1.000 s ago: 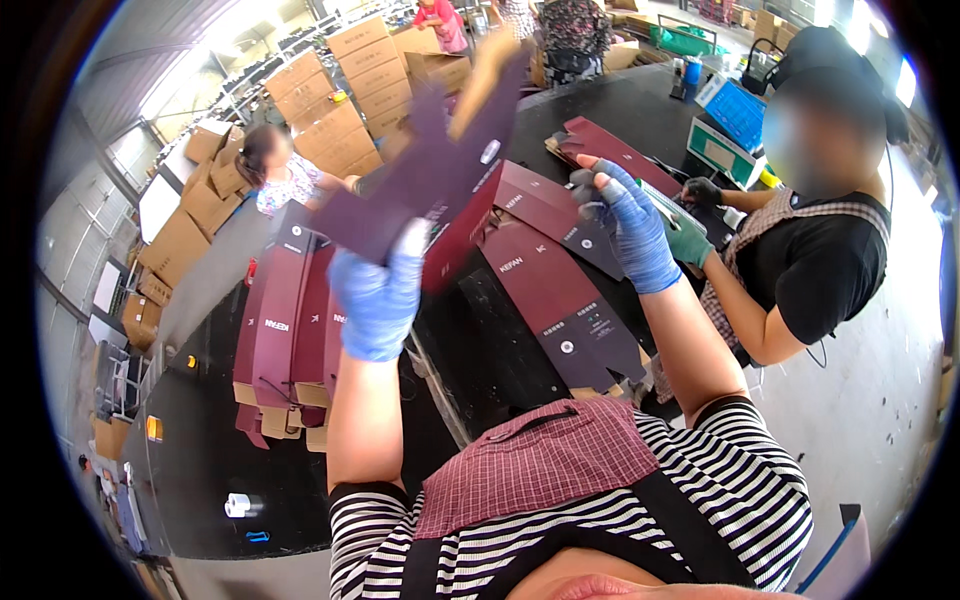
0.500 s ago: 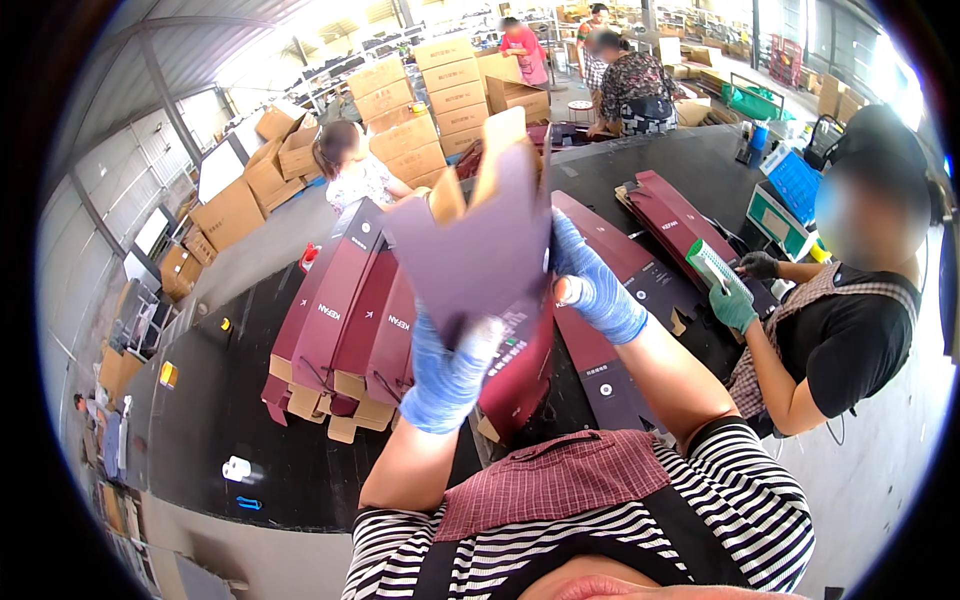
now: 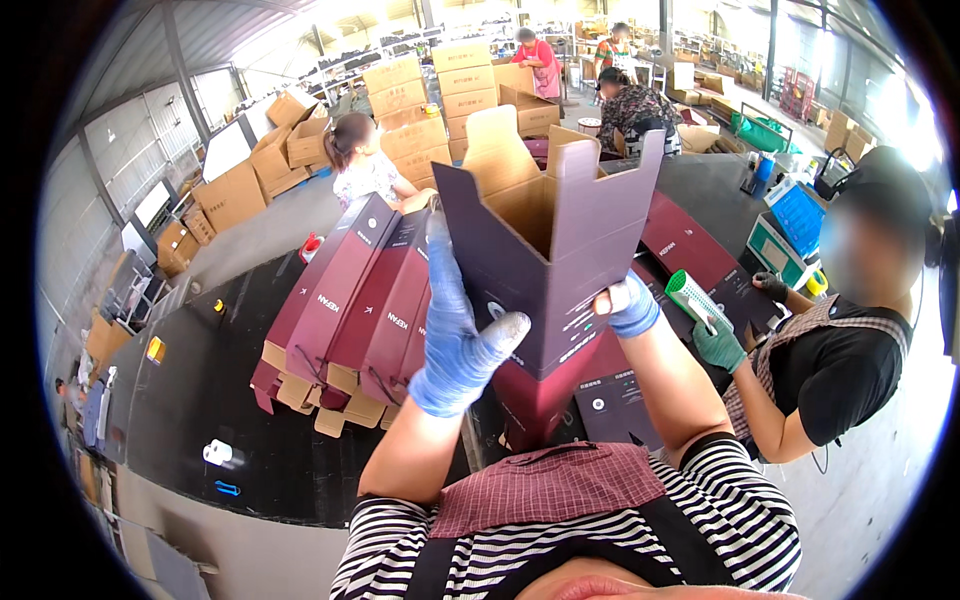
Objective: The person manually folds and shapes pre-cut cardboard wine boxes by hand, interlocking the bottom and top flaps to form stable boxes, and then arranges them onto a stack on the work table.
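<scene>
A tall cardboard box [image 3: 530,285], dark purple above and maroon below, stands upright between my hands in front of my apron. Its top is open, and brown flaps rise from the far side. My left hand [image 3: 450,330], in a blue glove with worn fingertips, presses along the box's left side with the thumb on the near face. From the right, my right hand [image 3: 630,303], gloved in blue with a bare thumb tip, grips the other side. Its fingers are mostly hidden behind the box. Several similar maroon boxes [image 3: 345,310] lie side by side to the left.
The black table [image 3: 200,400] carries a white roll [image 3: 218,453], a blue clip-like item [image 3: 228,488] and a yellow tape roll [image 3: 155,350]. At right, a co-worker [image 3: 850,340] holds a green-and-white sheet [image 3: 695,300]. Flat purple and maroon cartons [image 3: 610,400] lie between us. Cardboard boxes [image 3: 400,100] are stacked beyond.
The box has gone from tilted and blurred to upright, turning so its open top and corner show. My left fingers now extend up its side; my right hand has moved slightly lower.
</scene>
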The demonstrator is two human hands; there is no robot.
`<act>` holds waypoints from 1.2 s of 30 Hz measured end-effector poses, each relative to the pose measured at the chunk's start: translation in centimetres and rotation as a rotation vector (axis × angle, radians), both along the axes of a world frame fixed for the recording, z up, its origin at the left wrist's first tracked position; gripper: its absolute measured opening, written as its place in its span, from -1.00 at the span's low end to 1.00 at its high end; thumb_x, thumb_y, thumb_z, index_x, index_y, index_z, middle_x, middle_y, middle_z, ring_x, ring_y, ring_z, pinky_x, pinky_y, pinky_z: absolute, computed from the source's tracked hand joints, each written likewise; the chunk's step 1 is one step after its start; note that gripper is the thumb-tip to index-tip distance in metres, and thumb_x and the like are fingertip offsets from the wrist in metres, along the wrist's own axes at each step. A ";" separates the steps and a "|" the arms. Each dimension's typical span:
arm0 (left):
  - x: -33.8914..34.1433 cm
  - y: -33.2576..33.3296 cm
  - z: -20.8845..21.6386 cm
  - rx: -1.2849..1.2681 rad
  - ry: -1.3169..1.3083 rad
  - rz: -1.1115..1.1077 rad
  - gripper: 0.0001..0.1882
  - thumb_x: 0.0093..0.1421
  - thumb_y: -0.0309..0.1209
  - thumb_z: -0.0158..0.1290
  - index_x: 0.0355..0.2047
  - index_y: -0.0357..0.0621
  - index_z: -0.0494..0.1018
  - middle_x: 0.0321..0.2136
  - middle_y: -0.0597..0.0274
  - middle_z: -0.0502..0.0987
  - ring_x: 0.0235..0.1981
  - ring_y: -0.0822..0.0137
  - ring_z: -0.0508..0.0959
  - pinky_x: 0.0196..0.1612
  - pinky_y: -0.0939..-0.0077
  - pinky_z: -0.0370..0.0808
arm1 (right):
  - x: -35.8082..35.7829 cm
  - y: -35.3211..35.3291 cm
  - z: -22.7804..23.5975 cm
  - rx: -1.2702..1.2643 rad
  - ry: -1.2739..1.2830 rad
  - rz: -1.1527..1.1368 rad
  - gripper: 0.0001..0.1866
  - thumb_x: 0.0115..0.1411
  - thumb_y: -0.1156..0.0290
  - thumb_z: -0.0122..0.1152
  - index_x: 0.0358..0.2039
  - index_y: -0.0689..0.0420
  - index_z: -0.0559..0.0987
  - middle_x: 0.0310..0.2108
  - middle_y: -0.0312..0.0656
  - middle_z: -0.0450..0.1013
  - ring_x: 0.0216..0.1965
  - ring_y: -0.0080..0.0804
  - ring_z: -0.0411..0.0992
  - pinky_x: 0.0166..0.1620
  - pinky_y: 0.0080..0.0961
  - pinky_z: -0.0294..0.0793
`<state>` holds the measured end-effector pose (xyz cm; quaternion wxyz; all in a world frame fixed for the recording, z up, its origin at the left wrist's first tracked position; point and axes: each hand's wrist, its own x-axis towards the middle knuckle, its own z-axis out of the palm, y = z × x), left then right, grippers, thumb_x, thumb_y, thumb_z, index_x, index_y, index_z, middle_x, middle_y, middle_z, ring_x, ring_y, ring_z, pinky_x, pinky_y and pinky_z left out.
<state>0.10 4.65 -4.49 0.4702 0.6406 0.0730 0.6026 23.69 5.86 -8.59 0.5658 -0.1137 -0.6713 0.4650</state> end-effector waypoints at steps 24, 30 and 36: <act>-4.5 -1.3 -1.6 0.028 0.296 -0.116 0.38 -0.01 -0.39 0.48 0.52 -0.01 -0.39 0.28 0.05 0.28 0.28 0.14 0.38 0.29 0.18 0.41 | -5.2 -5.9 4.3 0.761 -0.234 -0.635 -0.37 0.38 0.08 0.15 0.28 0.28 0.46 0.35 0.16 0.31 0.40 0.15 0.24 0.40 -0.01 0.12; -3.8 -0.5 -3.1 -0.003 0.216 -0.190 0.44 0.04 -0.45 0.45 0.54 0.08 -0.54 0.40 -0.01 0.17 0.39 0.08 0.30 0.35 0.12 0.36 | -5.3 -5.2 3.4 0.737 -0.365 -0.711 -0.52 0.40 0.14 0.07 0.14 0.22 0.58 0.23 0.06 0.47 0.31 0.08 0.38 0.39 0.00 0.16; -3.6 -0.3 -3.1 -0.069 0.253 -0.220 0.46 0.00 -0.44 0.49 0.55 0.08 -0.49 0.39 0.03 0.19 0.39 0.09 0.30 0.36 0.12 0.36 | -5.2 -5.9 2.4 0.721 -0.331 -0.735 -0.57 0.40 0.18 0.07 0.10 0.19 0.62 0.20 0.03 0.50 0.32 0.05 0.38 0.41 0.01 0.14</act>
